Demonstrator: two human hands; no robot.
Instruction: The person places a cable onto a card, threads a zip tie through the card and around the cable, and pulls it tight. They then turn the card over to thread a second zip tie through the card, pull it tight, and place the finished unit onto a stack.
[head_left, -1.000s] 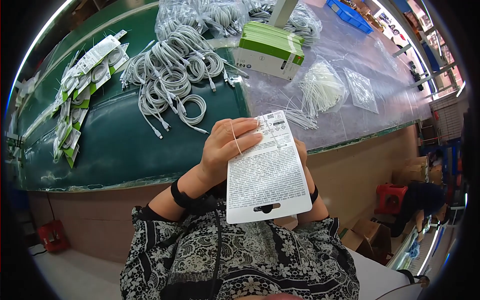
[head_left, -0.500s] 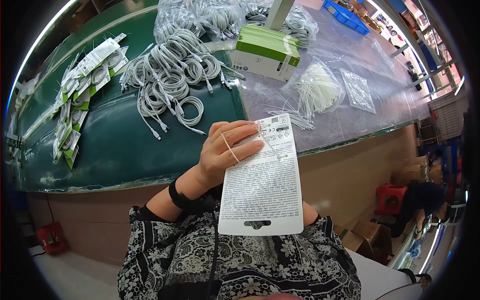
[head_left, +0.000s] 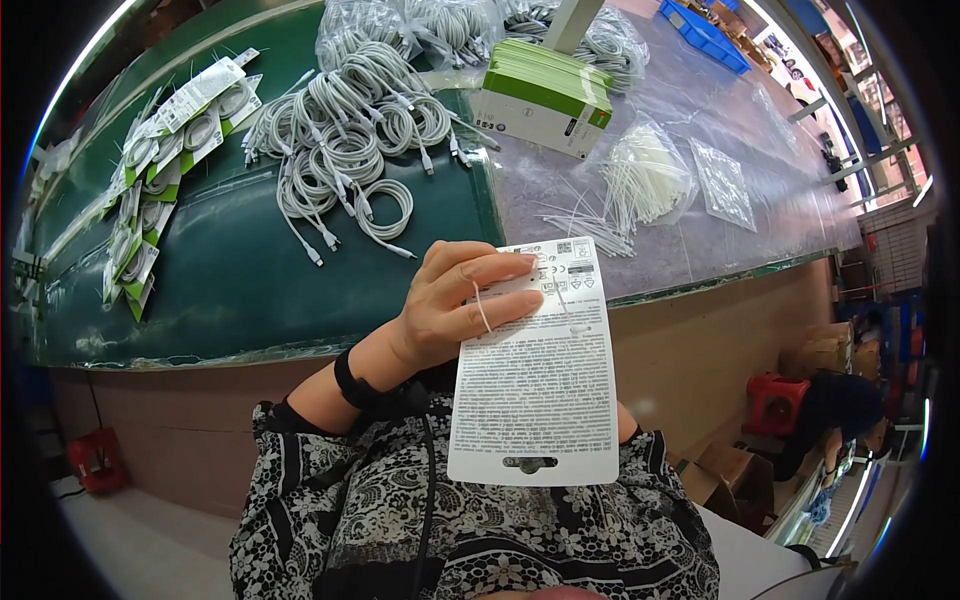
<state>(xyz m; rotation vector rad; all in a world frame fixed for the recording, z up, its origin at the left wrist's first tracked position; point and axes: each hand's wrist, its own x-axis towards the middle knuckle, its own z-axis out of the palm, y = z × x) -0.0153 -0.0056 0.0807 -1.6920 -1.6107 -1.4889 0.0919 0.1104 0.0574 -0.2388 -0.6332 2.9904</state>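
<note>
A white packaging card [head_left: 535, 390] covered in small print stands in front of me, its hang hole at the lower end. My left hand [head_left: 450, 300] grips the card's upper left part, fingers lying over the printed side and the thumb out of sight. A thin white cable tie [head_left: 482, 308] runs across the fingers of that hand. Behind the card my right hand is hidden; only a bit of its forearm [head_left: 627, 422] shows at the card's right edge.
Grey-white coiled cables [head_left: 330, 150] lie heaped on the green mat. Finished-looking carded cables [head_left: 190, 140] are piled at the left. A stack of green-white cards [head_left: 545, 105], loose cable ties [head_left: 640, 180] and a clear bag [head_left: 722, 185] rest on the grey surface.
The card and my left hand have shifted slightly right and down in the picture. Less of the cable tie shows on the card's printed side.
</note>
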